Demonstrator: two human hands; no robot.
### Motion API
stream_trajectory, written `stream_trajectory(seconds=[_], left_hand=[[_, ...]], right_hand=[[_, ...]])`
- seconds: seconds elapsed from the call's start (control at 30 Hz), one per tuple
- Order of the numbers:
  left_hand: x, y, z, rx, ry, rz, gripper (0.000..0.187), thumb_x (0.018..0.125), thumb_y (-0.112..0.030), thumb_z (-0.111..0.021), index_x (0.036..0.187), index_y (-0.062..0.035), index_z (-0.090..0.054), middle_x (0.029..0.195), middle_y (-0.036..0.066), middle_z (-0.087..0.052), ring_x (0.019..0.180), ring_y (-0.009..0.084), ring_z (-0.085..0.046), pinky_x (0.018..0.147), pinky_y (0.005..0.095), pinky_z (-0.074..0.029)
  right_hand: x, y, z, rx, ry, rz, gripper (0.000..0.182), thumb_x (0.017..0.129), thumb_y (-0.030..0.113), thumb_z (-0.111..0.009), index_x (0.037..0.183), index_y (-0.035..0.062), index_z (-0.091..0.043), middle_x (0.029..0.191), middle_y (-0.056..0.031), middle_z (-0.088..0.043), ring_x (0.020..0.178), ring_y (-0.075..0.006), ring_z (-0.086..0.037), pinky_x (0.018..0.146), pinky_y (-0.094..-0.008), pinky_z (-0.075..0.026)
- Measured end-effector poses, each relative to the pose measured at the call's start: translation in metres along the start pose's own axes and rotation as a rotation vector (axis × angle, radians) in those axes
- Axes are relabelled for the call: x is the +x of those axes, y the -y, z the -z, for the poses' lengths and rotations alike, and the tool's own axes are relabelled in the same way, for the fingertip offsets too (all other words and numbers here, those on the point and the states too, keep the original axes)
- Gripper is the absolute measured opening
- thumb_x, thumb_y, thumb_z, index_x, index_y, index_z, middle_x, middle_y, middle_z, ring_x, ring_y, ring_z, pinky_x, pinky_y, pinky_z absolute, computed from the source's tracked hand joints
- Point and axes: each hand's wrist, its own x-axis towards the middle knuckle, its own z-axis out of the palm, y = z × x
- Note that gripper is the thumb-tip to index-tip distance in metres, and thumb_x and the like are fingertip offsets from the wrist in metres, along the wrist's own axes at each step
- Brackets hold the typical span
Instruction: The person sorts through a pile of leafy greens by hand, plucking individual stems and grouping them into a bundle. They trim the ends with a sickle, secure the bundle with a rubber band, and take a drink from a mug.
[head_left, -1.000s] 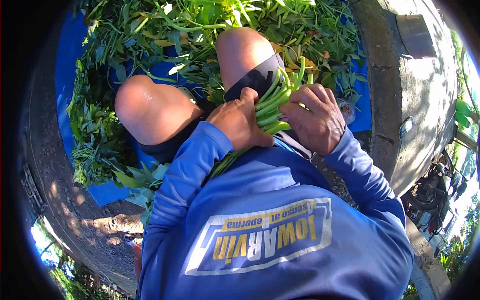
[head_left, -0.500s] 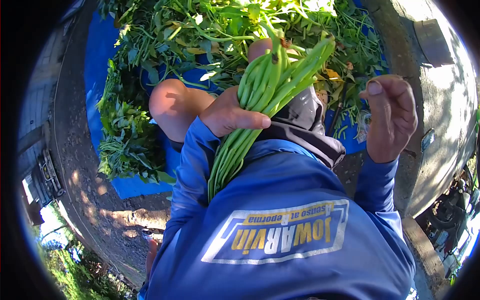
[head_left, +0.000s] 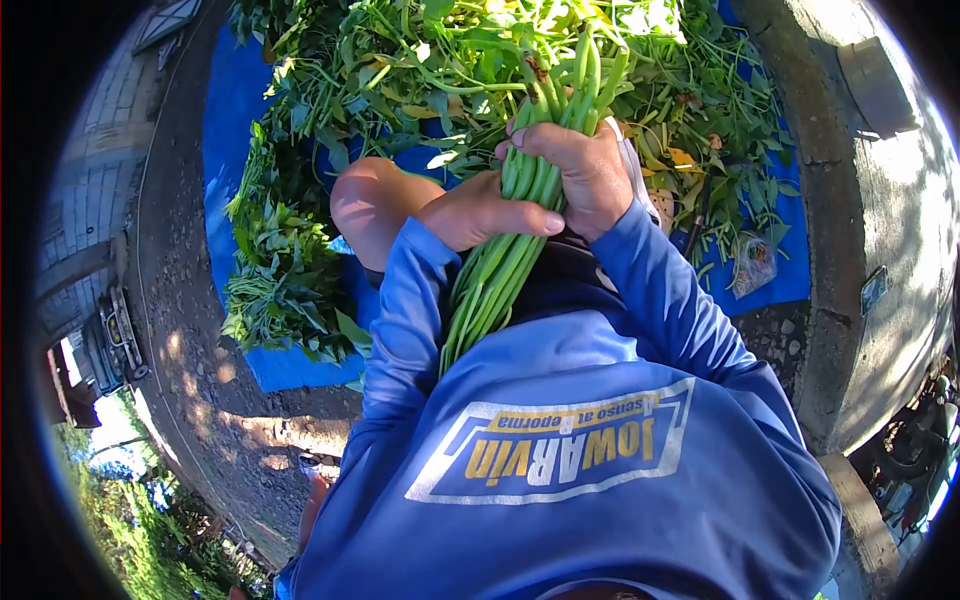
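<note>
A bundle of long green stems (head_left: 501, 275) lies across my lap, its lower ends against my blue shirt. My left hand (head_left: 487, 212) is wrapped round the middle of the bundle, thumb across the top. Just above it, my right hand (head_left: 583, 175) grips the same bundle nearer its thick upper ends, with its fingers wrapped round the stems. The upper ends stick out past my right hand toward a heap of leafy greens (head_left: 400, 60).
The heap lies on a blue tarp (head_left: 228, 130). Leafy bunches (head_left: 285, 290) sit at the tarp's left side. A clear plastic bag (head_left: 754, 264) is at the right, beside a concrete edge (head_left: 835, 200). Another person's hand (head_left: 313, 500) shows at the lower left.
My right hand has moved left from the open air and closed round the upper part of the bundle. The stems in the bundle are now pressed closer together and more upright.
</note>
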Motion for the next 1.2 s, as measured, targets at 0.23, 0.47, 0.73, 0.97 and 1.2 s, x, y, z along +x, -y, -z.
stream_trajectory(seconds=[0.23,0.47,0.73,0.97,1.2], left_hand=[[-0.025,0.002,-0.014,-0.024,-0.206,-0.264,0.059,0.076,-0.013,-0.084,0.130,-0.0003,-0.064,0.112,0.008,-0.070,0.103,0.0183,-0.067,0.089,0.0345,-0.055],[-0.041,-0.026,0.005,0.418,-0.216,0.018,0.093,0.080,-0.034,-0.091,0.151,0.0032,-0.045,0.137,0.012,-0.063,0.120,0.0210,-0.063,0.100,0.0354,-0.053],[-0.050,-0.042,-0.013,0.537,-0.522,-0.379,0.097,0.068,-0.023,-0.096,0.148,0.0024,-0.047,0.132,0.014,-0.069,0.118,0.0213,-0.068,0.102,0.0342,-0.053],[-0.147,-0.066,0.022,0.083,-0.451,-0.233,0.048,0.071,-0.013,-0.085,0.114,-0.0003,-0.069,0.090,0.011,-0.071,0.078,0.0205,-0.072,0.073,0.0353,-0.058],[-0.187,-0.025,0.024,-0.310,-0.167,-0.315,0.055,0.071,-0.017,-0.083,0.118,0.0017,-0.063,0.088,0.016,-0.070,0.075,0.0253,-0.072,0.075,0.0409,-0.063]], right_hand=[[0.008,0.009,-0.024,0.170,0.159,-0.033,0.025,0.086,0.008,-0.079,0.107,-0.0052,-0.075,0.093,-0.0132,-0.077,0.084,-0.0222,-0.075,0.078,-0.0377,-0.061],[0.028,0.009,-0.040,0.093,0.237,0.002,0.022,0.081,0.001,-0.074,0.102,-0.0056,-0.073,0.088,-0.0122,-0.074,0.078,-0.0233,-0.072,0.073,-0.0384,-0.060],[0.014,0.027,-0.080,-0.001,0.078,0.269,0.020,0.077,0.001,-0.079,0.096,-0.0020,-0.075,0.085,-0.0078,-0.074,0.071,-0.0152,-0.069,0.068,-0.0325,-0.056],[0.012,0.053,-0.117,-0.111,0.592,0.167,0.086,0.087,0.028,-0.089,0.151,-0.0058,-0.041,0.132,-0.0226,-0.067,0.114,-0.0268,-0.070,0.102,-0.0386,-0.054],[-0.011,0.047,-0.031,-0.346,0.517,-0.161,0.036,0.099,0.021,-0.078,0.125,-0.0023,-0.068,0.107,-0.0110,-0.075,0.094,-0.0161,-0.071,0.088,-0.0320,-0.058]])
